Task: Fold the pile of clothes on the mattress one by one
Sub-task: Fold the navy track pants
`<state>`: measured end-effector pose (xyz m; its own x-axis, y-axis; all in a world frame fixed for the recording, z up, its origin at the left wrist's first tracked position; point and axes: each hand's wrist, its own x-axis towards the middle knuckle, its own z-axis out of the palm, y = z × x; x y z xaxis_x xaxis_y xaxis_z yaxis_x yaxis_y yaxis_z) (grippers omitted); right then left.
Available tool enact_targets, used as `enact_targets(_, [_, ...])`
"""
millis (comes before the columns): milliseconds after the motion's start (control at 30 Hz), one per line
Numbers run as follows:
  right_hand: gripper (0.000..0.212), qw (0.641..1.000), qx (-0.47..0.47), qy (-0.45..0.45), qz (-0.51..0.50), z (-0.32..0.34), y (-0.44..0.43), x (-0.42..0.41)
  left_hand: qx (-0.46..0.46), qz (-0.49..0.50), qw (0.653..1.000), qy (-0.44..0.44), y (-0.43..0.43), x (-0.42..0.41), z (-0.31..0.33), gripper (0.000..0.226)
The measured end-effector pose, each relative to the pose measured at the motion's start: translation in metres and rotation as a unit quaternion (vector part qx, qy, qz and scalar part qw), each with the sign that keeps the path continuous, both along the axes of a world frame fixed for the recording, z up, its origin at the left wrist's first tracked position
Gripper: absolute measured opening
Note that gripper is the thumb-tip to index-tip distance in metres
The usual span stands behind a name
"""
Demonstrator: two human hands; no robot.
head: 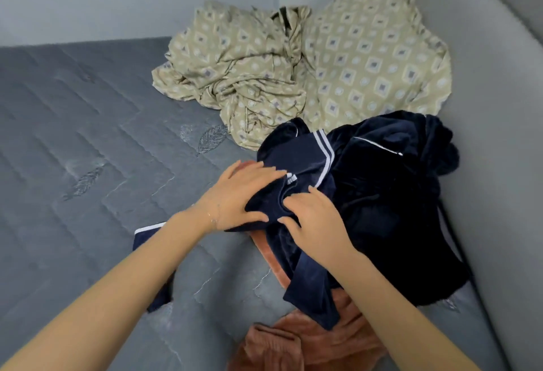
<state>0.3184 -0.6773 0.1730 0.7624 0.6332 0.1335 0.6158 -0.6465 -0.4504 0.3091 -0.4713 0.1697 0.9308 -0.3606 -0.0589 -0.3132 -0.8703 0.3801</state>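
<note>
Bedroom, quilted grey mattress (88, 123), strewn clothes (308, 70)

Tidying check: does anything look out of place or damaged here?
Nothing looks damaged. A navy striped piece lies on the mattress under the left forearm, apart from the pile; whether it belongs to the navy garment gripped by left hand and right hand is hidden.
</note>
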Motion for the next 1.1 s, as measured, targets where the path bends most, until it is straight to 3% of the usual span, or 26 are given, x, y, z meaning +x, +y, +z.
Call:
enact_targets(67, [0.025,0.999,-0.027,0.022,0.026,0.038,0.001,-0.021,-0.09,-0.021,0.993,0.071,-0.001,-0.016,0.041,0.094])
enact_targets(167, [0.026,0.994,-0.054,0.028,0.09,0.091,0.008,-0.05,-0.205,0.001,0.953,0.221,-0.001,-0.044,0.097,0.109])
enact_targets(267, [0.015,0.992,-0.066,0.019,0.106,0.133,0.014,-0.079,-0.225,0.038,0.934,0.274,0.004,-0.079,0.139,0.091])
enact_targets(367, [0.013,0.998,-0.023,0.045,0.049,0.163,0.02,-0.111,-0.292,0.128,0.922,0.222,0.017,-0.123,0.171,0.039])
enact_targets(433, [0.015,0.997,0.01,0.081,0.007,0.179,0.031,-0.134,-0.346,0.183,0.9,0.192,0.029,-0.158,0.187,0.027])
enact_targets(700, [0.017,0.994,-0.038,0.097,-0.025,0.217,0.113,-0.216,-0.446,0.318,0.836,0.022,0.118,-0.259,0.262,0.015])
enact_targets(833, [0.011,0.989,-0.058,0.121,-0.062,0.245,0.154,-0.248,-0.44,0.324,0.836,-0.039,0.183,-0.313,0.304,0.014])
enact_targets(967, [0.023,0.981,-0.06,0.167,-0.075,0.285,0.205,-0.283,-0.426,0.327,0.841,-0.066,0.246,-0.377,0.331,0.013])
enact_targets(1100, [0.039,0.983,-0.044,0.157,-0.079,0.317,0.253,-0.32,-0.425,0.335,0.836,-0.087,0.303,-0.431,0.356,0.014])
